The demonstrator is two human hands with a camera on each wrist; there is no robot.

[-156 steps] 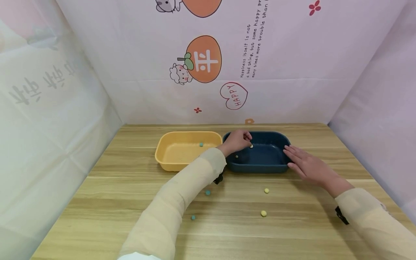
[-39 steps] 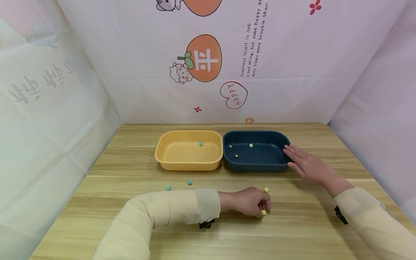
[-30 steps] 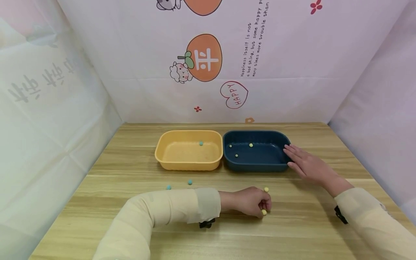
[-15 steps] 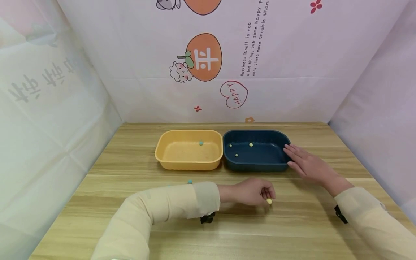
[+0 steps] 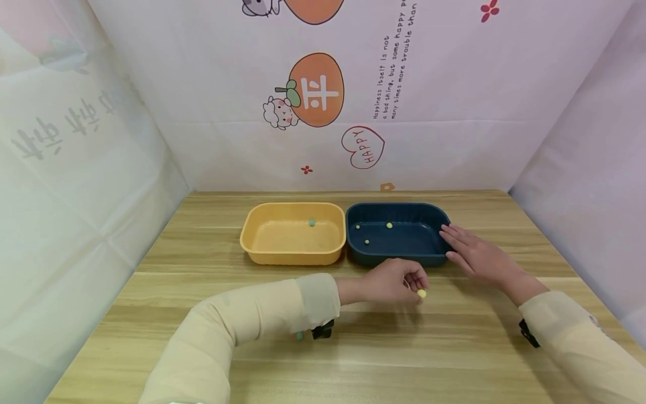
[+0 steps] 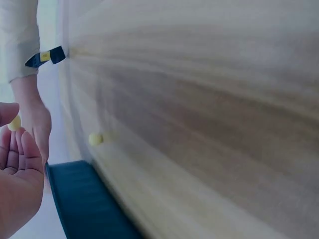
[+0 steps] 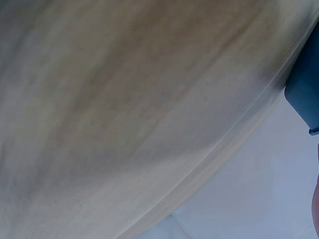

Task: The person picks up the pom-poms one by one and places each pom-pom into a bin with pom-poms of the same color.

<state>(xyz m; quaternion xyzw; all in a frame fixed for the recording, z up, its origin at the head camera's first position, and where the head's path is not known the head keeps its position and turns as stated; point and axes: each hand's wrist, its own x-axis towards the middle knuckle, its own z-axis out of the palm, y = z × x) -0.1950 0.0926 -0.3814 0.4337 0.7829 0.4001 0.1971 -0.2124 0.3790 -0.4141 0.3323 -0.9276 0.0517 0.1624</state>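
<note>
My left hand [image 5: 388,282] pinches a small yellow ball [image 5: 421,293] between thumb and fingertips, over the table in front of the dark blue tray [image 5: 398,261]. In the left wrist view the same ball shows between the fingers at the left edge, while a second yellow ball [image 6: 95,139] lies on the wood beyond. With fingers straight, my right hand [image 5: 476,258] rests against the blue tray's right end. Inside that tray sit a yellow ball [image 5: 389,225] and two smaller ones [image 5: 367,242].
A yellow tray [image 5: 292,258] stands beside the blue one, holding a teal ball [image 5: 312,223]. Another teal ball [image 5: 300,336] lies on the table [image 5: 404,359] below the left sleeve [image 5: 262,308], which hides part of the tabletop. A printed cloth [image 5: 227,151] hangs behind.
My left hand left the blue tray, went to a yellow ball on the table, and has carried it up and toward the trays. The right hand stays put.
</note>
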